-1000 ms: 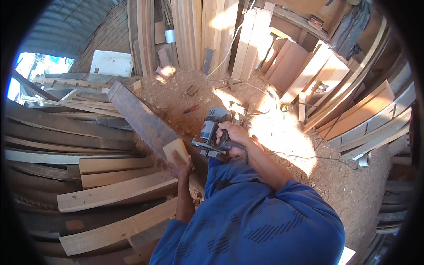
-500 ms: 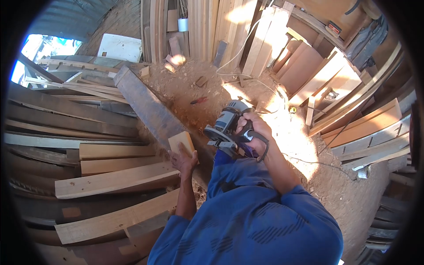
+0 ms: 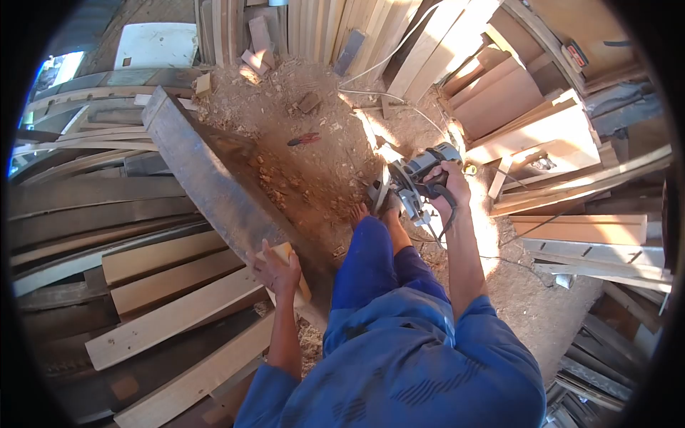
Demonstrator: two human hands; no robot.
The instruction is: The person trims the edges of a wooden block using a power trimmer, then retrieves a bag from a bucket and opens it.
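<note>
The left hand [image 3: 278,274], fingers partly open, holds the wood block [image 3: 304,289] against the long plank [image 3: 196,164]; beside it, the right hand [image 3: 454,188], fingers closed, should hold the power tool [image 3: 409,197] clear of feet [image 3: 360,213].

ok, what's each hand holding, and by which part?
Right hand: power tool, by its handle. Left hand: spread over a wood block; grip unclear.

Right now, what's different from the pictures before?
The right hand has swung the power tool away from the wood block, out to the person's right. Nothing was let go: that hand still holds the tool, and the left hand is still on the block. The red pliers stayed on the ground.
</note>
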